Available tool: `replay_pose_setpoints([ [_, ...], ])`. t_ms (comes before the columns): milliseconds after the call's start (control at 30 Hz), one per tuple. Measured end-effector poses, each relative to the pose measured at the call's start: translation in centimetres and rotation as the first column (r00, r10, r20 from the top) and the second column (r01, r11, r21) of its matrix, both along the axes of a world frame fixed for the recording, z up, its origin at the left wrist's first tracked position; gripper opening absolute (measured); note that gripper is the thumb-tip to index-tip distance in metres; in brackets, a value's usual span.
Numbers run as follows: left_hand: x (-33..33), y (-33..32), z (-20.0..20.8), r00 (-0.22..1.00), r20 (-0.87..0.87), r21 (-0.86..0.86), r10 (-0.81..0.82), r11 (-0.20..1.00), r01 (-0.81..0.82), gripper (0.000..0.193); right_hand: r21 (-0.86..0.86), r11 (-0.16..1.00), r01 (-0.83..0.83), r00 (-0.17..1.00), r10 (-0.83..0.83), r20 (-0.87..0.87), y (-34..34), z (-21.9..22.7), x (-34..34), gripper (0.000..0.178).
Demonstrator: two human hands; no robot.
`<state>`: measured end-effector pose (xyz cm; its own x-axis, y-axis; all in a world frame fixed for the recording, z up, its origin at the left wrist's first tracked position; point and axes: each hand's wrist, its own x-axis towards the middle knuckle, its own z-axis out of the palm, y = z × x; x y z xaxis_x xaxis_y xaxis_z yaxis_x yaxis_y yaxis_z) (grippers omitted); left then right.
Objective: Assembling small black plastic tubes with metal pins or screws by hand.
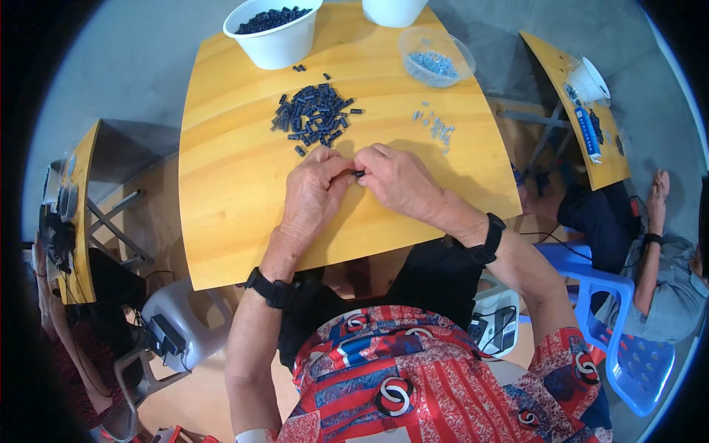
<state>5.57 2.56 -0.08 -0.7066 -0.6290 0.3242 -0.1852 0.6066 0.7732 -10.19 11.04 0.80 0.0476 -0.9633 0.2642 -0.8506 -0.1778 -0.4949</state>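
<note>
My left hand [319, 186] and my right hand [396, 179] meet over the middle of the wooden table, fingertips pinched together. Between them shows a small black cylindrical piece [359, 173], mostly covered by the fingers. Whether a clear piece is also in the fingers I cannot make out. Just beyond my left hand lies a loose pile of short black cylindrical pieces [312, 114]. Off to the right of it, past my right hand, several small clear pieces [441, 131] are scattered on the wood.
A white tub [275, 46] of black pieces stands at the far left of the table [236, 184]. Another white tub [395, 10] and a clear bowl [437, 66] of small clear pieces are at the far right. People sit at tables on both sides; a blue chair [624, 295] is at right.
</note>
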Motion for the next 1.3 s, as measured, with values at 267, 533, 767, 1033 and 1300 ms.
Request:
replay_pose_setpoints([
  [267,0.0,0.3,-0.3,0.999,0.011,-0.041,0.049,0.998,-0.049,0.019,0.009,1.000,0.016,0.984,-0.018,0.179,0.5,0.5,-0.3,0.022],
  [533,-0.3,0.0,-0.9,0.997,-0.029,0.060,0.069,0.996,-0.067,0.014,0.003,0.996,0.085,0.995,-0.085,0.057,0.2,0.1,0.0,0.015],
  [767,-0.1,-1.1,-0.8,0.999,-0.040,0.413,-0.013,0.910,0.029,0.012,-0.032,0.988,0.152,0.913,-0.128,0.388,0.0,-0.6,-0.4,0.009],
  [1033,-0.8,-2.1,0.8,0.996,-0.040,0.752,-0.083,0.654,0.085,0.015,0.048,0.975,0.218,0.788,-0.204,0.581,0.1,-0.8,-0.9,0.009],
  [1300,-2.3,-2.7,1.2,0.978,0.004,0.684,-0.207,0.714,0.148,0.014,-0.031,0.970,0.242,0.826,-0.189,0.532,0.1,-1.2,-1.0,0.007],
])
